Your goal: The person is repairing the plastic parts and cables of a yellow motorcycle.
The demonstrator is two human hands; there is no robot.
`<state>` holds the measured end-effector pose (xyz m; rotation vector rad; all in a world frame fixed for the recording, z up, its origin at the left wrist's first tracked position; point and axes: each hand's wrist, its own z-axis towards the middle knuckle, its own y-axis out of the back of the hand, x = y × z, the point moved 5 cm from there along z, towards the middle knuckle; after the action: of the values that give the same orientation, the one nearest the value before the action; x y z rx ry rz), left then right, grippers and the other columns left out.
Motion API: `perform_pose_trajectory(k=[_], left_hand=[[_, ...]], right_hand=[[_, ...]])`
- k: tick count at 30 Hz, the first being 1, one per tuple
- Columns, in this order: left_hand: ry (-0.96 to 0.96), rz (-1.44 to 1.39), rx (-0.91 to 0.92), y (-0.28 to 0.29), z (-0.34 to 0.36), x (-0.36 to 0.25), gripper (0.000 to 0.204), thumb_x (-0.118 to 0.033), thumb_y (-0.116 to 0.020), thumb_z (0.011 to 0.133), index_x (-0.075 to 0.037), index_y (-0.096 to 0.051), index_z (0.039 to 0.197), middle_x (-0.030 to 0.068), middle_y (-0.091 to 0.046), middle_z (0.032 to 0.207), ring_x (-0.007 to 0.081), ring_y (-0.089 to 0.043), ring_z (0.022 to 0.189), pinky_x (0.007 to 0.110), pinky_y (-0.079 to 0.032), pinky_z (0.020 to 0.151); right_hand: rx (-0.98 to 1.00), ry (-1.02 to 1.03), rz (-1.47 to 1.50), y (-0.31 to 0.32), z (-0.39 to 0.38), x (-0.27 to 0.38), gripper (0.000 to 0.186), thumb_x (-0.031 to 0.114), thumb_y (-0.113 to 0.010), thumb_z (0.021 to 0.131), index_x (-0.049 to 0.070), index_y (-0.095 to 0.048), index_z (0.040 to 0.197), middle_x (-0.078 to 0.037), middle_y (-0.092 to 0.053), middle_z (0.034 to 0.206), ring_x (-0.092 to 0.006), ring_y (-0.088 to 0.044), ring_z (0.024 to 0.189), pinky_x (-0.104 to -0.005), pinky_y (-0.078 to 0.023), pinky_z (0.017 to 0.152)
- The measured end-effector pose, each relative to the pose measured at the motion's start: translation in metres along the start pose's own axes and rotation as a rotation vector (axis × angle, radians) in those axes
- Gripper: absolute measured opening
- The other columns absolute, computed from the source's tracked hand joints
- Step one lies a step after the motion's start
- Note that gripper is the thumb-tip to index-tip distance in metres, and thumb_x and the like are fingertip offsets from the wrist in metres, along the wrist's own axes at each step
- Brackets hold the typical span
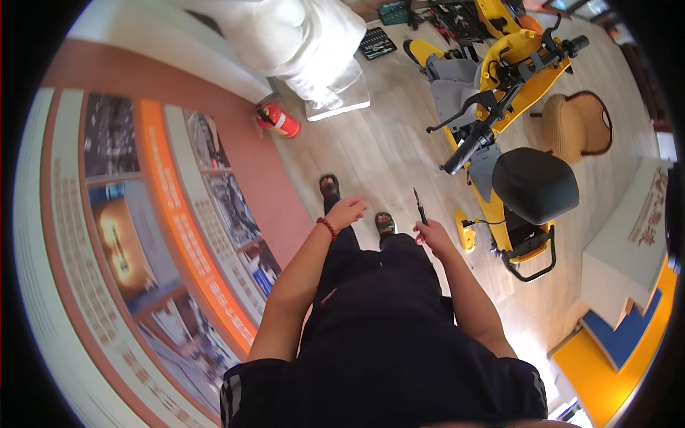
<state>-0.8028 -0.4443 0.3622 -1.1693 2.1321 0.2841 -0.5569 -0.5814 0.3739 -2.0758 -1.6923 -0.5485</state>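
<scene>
My right hand (432, 236) is closed around the dark handle of a slim screwdriver (420, 207), its tip pointing away from me. To the right of that hand stands a yellow electric scooter (492, 182) with bare handlebars (492, 107), a black seat (536, 185) and some of its inner parts exposed. The screwdriver is apart from the scooter. My left hand (347, 212), below a red bead bracelet (327, 228) on the wrist, hangs over my left leg. Its fingers are loosely bent and apart, with nothing visible in them.
A loose yellow part (465, 231) lies on the floor beside the scooter. Tool cases (377, 43) and scattered tools (457, 23) are at the far side. A red fire extinguisher (278, 120) stands by the poster wall (178, 192). A wicker chair (575, 127) is beyond the scooter.
</scene>
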Motion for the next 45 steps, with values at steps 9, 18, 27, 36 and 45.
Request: perform_pose_trajectory(k=[9, 18, 27, 36, 45], left_hand=[[-0.063, 0.094, 0.475, -0.006, 0.053, -0.145, 0.028, -0.019, -0.043, 0.100, 0.003, -0.055, 0.112, 0.0066, -0.061, 0.098, 0.0134, -0.058, 0.090, 0.029, -0.048, 0.082], [-0.030, 0.014, 0.167, 0.085, 0.145, -0.252, 0.020, -0.020, -0.045, 0.098, -0.003, -0.053, 0.103, 0.0071, -0.058, 0.078, 0.0153, -0.059, 0.066, 0.029, -0.051, 0.066], [-0.019, 0.285, 0.021, 0.098, 0.262, -0.273, 0.021, -0.015, -0.046, 0.094, 0.000, -0.051, 0.109, 0.0017, -0.050, 0.065, 0.0087, -0.047, 0.047, 0.024, -0.041, 0.044], [0.084, 0.125, 0.005, 0.097, 0.410, -0.231, 0.014, -0.021, -0.048, 0.098, -0.007, -0.049, 0.095, -0.0010, -0.048, 0.064, 0.0073, -0.044, 0.046, 0.023, -0.038, 0.043], [0.085, 0.093, -0.032, 0.101, 0.481, -0.174, 0.010, -0.016, -0.048, 0.097, -0.008, -0.054, 0.098, -0.0023, -0.050, 0.067, 0.0059, -0.046, 0.053, 0.023, -0.042, 0.050]], right_hand=[[0.134, 0.237, 0.457, -0.125, 0.044, 0.150, 0.025, 0.023, -0.055, 0.095, 0.000, -0.059, 0.101, -0.002, -0.059, 0.083, -0.0096, -0.054, 0.072, -0.0242, -0.045, 0.068], [-0.020, 0.210, 0.216, -0.124, 0.084, 0.185, 0.037, 0.020, -0.057, 0.092, 0.001, -0.055, 0.124, -0.009, -0.063, 0.112, -0.0153, -0.059, 0.099, -0.0290, -0.046, 0.086], [-0.203, 0.015, 0.352, -0.072, 0.120, 0.174, 0.035, 0.021, -0.058, 0.091, 0.000, -0.058, 0.120, -0.007, -0.065, 0.097, -0.0137, -0.060, 0.089, -0.0280, -0.048, 0.080], [-0.378, -0.134, 0.286, -0.086, 0.204, 0.127, 0.032, 0.020, -0.056, 0.090, 0.000, -0.061, 0.115, -0.014, -0.066, 0.103, -0.0205, -0.062, 0.094, -0.0322, -0.049, 0.082], [-0.457, -0.257, -0.105, -0.121, 0.252, 0.095, 0.029, 0.020, -0.055, 0.088, 0.001, -0.062, 0.109, -0.019, -0.063, 0.106, -0.0343, -0.059, 0.101, -0.0406, -0.047, 0.089]])
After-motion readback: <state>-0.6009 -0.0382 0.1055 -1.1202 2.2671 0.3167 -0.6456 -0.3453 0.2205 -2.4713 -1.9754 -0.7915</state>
